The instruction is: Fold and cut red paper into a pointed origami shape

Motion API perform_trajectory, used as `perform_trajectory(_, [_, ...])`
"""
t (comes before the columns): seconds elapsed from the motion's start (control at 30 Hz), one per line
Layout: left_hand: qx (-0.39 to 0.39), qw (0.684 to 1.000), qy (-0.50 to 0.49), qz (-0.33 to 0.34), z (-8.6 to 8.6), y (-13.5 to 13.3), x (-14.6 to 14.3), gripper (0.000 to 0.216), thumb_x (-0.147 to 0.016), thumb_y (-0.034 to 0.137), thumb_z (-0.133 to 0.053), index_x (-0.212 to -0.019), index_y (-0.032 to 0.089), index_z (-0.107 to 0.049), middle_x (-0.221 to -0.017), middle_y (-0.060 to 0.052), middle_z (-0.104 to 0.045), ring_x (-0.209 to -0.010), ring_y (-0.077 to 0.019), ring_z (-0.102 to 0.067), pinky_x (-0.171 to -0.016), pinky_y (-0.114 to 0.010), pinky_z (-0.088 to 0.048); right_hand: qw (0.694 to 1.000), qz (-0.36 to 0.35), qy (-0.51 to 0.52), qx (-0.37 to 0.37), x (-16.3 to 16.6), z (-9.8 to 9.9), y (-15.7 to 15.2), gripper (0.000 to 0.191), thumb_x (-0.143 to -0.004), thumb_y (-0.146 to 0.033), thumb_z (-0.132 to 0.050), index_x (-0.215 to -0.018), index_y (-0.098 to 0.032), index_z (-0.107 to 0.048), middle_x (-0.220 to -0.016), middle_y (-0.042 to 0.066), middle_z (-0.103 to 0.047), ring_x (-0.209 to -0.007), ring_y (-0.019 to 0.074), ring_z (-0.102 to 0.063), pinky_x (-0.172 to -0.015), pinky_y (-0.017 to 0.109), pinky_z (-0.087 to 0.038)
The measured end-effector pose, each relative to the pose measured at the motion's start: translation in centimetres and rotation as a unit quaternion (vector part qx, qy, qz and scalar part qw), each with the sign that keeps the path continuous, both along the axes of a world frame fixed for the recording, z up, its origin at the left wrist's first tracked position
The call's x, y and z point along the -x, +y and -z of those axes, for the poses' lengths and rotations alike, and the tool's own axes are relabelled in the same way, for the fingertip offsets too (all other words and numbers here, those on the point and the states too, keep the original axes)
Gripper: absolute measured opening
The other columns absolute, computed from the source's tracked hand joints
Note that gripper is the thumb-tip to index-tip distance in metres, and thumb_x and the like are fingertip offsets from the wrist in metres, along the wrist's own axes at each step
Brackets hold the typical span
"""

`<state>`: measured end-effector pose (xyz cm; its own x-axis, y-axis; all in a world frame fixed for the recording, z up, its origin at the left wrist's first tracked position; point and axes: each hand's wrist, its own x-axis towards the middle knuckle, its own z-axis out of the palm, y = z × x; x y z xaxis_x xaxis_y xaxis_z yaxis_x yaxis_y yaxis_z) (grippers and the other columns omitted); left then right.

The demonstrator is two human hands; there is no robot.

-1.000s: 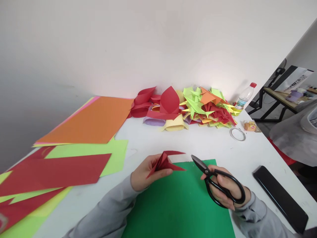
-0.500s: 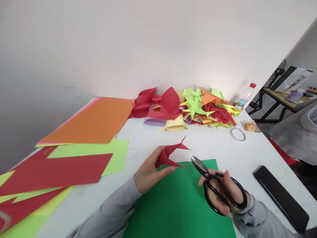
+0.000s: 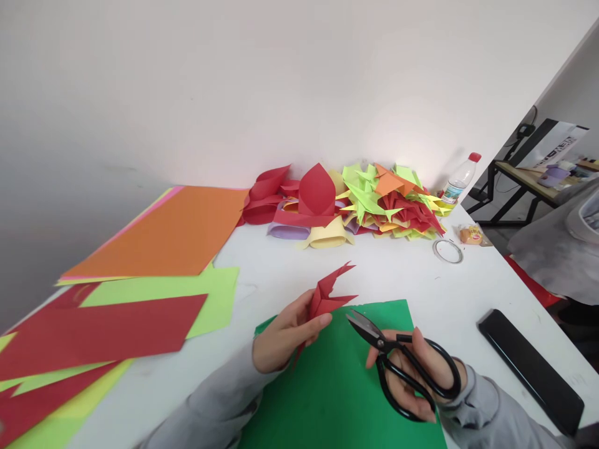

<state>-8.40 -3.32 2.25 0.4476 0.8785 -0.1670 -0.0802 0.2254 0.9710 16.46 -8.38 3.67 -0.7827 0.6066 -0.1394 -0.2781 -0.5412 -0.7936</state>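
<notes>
My left hand (image 3: 289,333) pinches a red folded paper piece (image 3: 326,298) between thumb and fingers, its pointed tips facing right. In my right hand (image 3: 416,374) is a pair of black-handled scissors (image 3: 384,344), with fingers and thumb around the loops. The scissor blades point up and left and look nearly closed, a short gap from the red paper. Both hands are above a green board (image 3: 337,386) lying on the white table (image 3: 266,268).
Large coloured sheets (image 3: 154,237) and red strips (image 3: 107,330) lie at left. Along the wall sit a red paper shape (image 3: 318,190) and a pile of folded paper (image 3: 402,206). At right are a bottle (image 3: 458,181), a tape roll (image 3: 448,251), a wrapped snack (image 3: 471,235) and a black case (image 3: 528,368).
The red folded paper has turned in my left hand and sits slightly lower. My right hand has shifted a little left and down with the scissors.
</notes>
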Motion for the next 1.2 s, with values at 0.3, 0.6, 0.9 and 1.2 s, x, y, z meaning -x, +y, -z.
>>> perform_trajectory(0.3, [0.008, 1.0, -0.001, 0.003, -0.1, 0.0, -0.2, 0.055, -0.072, 0.047, -0.076, -0.116, 0.022, -0.054, -0.062, 0.005, -0.049, -0.049, -0.0081, -0.036, -0.043, -0.022, -0.026, 1.0, -0.015, 0.026, 0.01, -0.1, 1.0, -0.1, 0.083, -0.079, -0.082, -0.032, -0.117, -0.011, -0.052, -0.05, -0.002, -0.057, -0.026, 0.005, -0.039, -0.026, 0.013, -0.033])
perform_trajectory(0.6, [0.014, 0.999, -0.027, 0.011, -0.5, -0.2, -0.5, 0.047, -0.079, 0.041, -0.071, -0.117, 0.019, -0.054, -0.104, -0.006, -0.068, -0.103, -0.027, -0.061, -0.08, -0.031, -0.052, 0.999, -0.018, 0.044, -0.005, -0.1, 1.0, 0.0, 0.077, -0.085, -0.077, -0.03, -0.116, -0.011, -0.052, -0.053, -0.001, -0.06, -0.027, 0.0049, -0.04, -0.028, 0.012, -0.035])
perform_trajectory(0.9, [-0.019, 0.999, 0.029, 0.026, -0.4, -0.2, -0.4, 0.056, -0.081, 0.049, -0.066, -0.123, 0.017, -0.05, -0.123, -0.012, -0.063, -0.112, -0.0302, -0.058, -0.09, -0.038, -0.051, 0.999, -0.015, 0.043, -0.009, 0.1, 1.0, 0.0, 0.078, -0.084, -0.077, -0.031, -0.117, -0.01, -0.051, -0.052, -0.001, -0.059, -0.026, 0.0051, -0.039, -0.027, 0.012, -0.033])
perform_trajectory(1.2, [-0.117, 0.987, 0.112, 0.005, 0.3, -0.4, -0.1, 0.056, -0.083, 0.052, -0.061, -0.127, 0.021, -0.046, -0.126, -0.011, -0.06, -0.114, -0.0296, -0.055, -0.097, -0.042, -0.045, 1.0, -0.026, -0.004, -0.006, -0.1, 0.8, 0.0, 0.076, -0.083, -0.079, -0.029, -0.114, -0.012, -0.051, -0.053, -0.002, -0.059, -0.026, 0.0055, -0.042, -0.027, 0.012, -0.033])
